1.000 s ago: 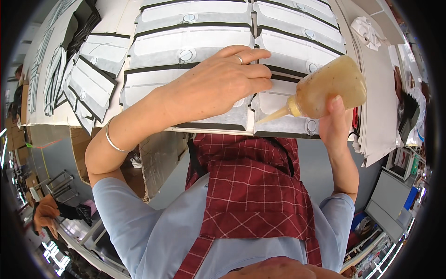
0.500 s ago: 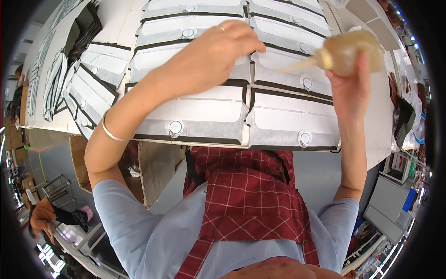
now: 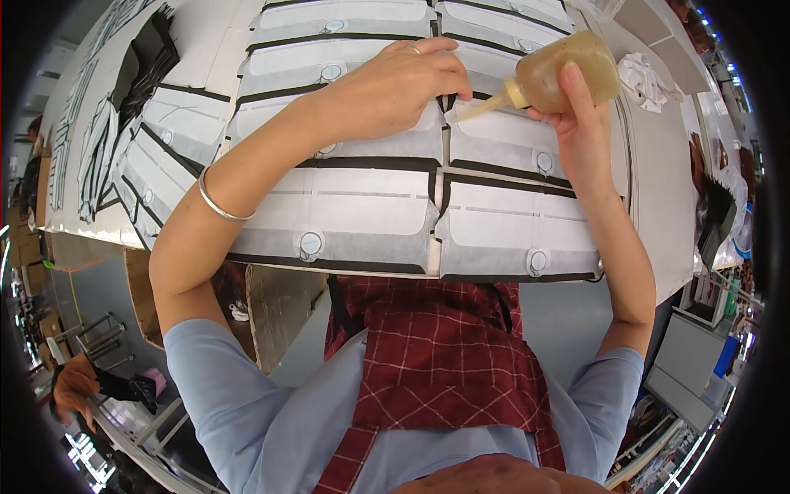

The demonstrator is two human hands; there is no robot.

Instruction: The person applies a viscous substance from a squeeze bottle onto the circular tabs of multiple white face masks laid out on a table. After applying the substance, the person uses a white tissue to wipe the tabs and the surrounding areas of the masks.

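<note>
My right hand (image 3: 581, 123) is wrapped round a squeeze bottle (image 3: 580, 70) of cloudy amber liquid, tilted so that its yellowish nozzle (image 3: 485, 105) points left and down. The nozzle's tip is close to the upper left corner of a flat white panel (image 3: 502, 136) with black edging and a small round disc. Beside that tip, my left hand (image 3: 403, 90) has its fingers bent together at the panel's black edge. What lies between its fingertips is hidden. Under my left wrist, another such panel (image 3: 362, 181) lies flat.
More white panels (image 3: 362, 16) lie in two columns on the pale table (image 3: 658, 173). Overlapping panels (image 3: 160, 177) and a dark stack of pieces (image 3: 148, 62) are at the left. Crumpled white material (image 3: 646, 82) lies at the right, and a cardboard box (image 3: 280, 309) stands below the table.
My right hand has brought the bottle left, so its nozzle is now near my left fingers. The left hand has shifted slightly and stays over the panels.
</note>
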